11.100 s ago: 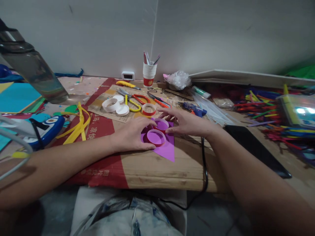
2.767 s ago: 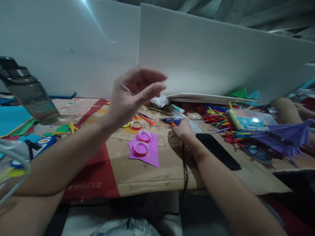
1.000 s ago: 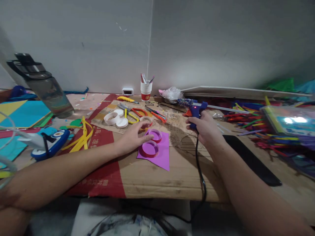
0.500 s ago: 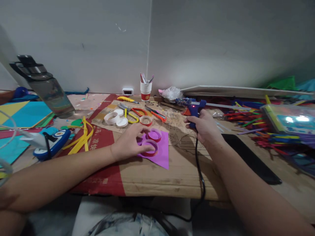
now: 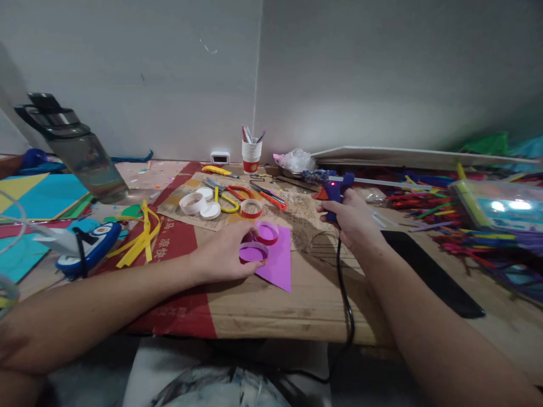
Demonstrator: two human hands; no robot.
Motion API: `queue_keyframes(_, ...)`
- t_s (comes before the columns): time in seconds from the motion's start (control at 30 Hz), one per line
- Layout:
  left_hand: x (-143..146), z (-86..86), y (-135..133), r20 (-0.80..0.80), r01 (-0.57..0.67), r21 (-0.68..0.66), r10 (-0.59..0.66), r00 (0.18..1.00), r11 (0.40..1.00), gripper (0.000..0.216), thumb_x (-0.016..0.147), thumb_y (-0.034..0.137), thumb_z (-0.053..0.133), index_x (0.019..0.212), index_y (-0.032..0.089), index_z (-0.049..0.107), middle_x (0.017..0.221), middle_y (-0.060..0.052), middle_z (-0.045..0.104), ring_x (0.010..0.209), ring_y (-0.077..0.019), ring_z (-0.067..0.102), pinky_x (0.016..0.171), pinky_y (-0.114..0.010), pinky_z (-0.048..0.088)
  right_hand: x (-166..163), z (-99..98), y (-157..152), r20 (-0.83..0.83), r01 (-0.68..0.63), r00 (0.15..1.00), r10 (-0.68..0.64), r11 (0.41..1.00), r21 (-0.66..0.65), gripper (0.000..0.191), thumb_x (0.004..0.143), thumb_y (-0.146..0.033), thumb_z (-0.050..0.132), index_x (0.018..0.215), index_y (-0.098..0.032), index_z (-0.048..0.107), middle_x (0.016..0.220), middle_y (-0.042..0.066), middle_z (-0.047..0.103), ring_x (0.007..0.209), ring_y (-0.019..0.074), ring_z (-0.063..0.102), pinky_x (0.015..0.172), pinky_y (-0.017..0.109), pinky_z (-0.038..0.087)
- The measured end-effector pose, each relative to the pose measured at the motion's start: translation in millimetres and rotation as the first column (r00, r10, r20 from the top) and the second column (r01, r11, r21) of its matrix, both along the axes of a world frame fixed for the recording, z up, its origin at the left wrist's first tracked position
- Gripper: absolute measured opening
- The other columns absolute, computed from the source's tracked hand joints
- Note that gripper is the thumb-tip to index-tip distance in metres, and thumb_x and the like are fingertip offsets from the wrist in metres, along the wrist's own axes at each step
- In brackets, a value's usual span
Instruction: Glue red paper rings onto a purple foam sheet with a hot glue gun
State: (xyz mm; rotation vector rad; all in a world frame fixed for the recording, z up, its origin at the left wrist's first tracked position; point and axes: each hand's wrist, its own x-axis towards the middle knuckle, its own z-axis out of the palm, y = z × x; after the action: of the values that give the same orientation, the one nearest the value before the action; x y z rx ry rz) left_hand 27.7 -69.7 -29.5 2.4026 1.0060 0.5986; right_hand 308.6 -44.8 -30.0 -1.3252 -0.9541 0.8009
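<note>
Between the thumb and fingers of my left hand (image 5: 223,251) is a paper ring (image 5: 257,246), seemingly a slice of a paper cup. It is over the left part of a purple paper sheet (image 5: 280,268); whether it touches the sheet I cannot tell. Just behind it on the sheet stands a second, red-banded ring (image 5: 274,233). My right hand (image 5: 358,217) grips a blue hot glue gun (image 5: 335,191) by the handle, its small light lit. The gun's nozzle points left, and a clear glue stick (image 5: 382,183) sticks out of its back.
Behind the sheet lie another red ring (image 5: 251,213), white rings and discs (image 5: 210,211), scissors (image 5: 231,203) and a utility knife (image 5: 218,170). A water bottle (image 5: 91,164) stands left. Pipe cleaners (image 5: 419,206) and a black tablet-like slab (image 5: 428,271) are at right. The gun's cord (image 5: 345,299) hangs over the edge.
My left hand has shifted slightly left and nearer me, and the ring in it has moved left and tilted. My right hand and the glue gun have barely moved.
</note>
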Motion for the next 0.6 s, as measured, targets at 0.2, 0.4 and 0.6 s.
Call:
queue_keyframes(0.2, -18, 31.3, 23, -0.136, -0.064, -0.178, 0.04, 0.99, 0.982, 0.047, 0.072, 0.067, 0.073, 0.087, 0.022, 0.071, 0.085, -0.004, 0.073, 0.075, -0.0211, 0.065, 0.063, -0.03, 0.046, 1, -0.8, 1, 0.006, 0.019, 1.0, -0.019, 1.0, 0.013, 0.036, 0.058, -0.021, 0.068, 0.09, -0.024, 0.052, 0.088, 0.0, 0.065, 0.063, 0.0109, 0.059, 0.047, 0.02, 0.044)
queue_keyframes(0.4, -4, 11.5, 44, -0.023, -0.166, -0.024, 0.165, 0.986, 0.986, 0.07, 0.066, 0.069, 0.078, 0.115, 0.02, 0.07, 0.12, -0.012, 0.072, 0.108, -0.0317, 0.067, 0.093, -0.045, 0.053, 3, 0.8, 0, -0.05, 0.06, 0.997, -0.06, 0.998, 0.003, 0.038, 0.058, -0.02, 0.068, 0.091, -0.026, 0.049, 0.093, -0.001, 0.063, 0.07, 0.0127, 0.064, 0.051, 0.021, 0.049)
queue_keyframes(0.6, 19, -15.7, 49, -0.054, -0.078, 0.007, 0.078, 0.995, 0.997, 0.086, 0.06, 0.063, 0.085, 0.13, 0.018, 0.061, 0.144, -0.018, 0.057, 0.142, -0.0382, 0.046, 0.118, -0.053, 0.038, -1, 1.5, -1, -0.058, -0.007, 0.998, 0.005, 1.0, -0.023, 0.037, 0.058, -0.021, 0.071, 0.089, -0.024, 0.052, 0.086, -0.001, 0.064, 0.064, 0.0116, 0.061, 0.047, 0.02, 0.046)
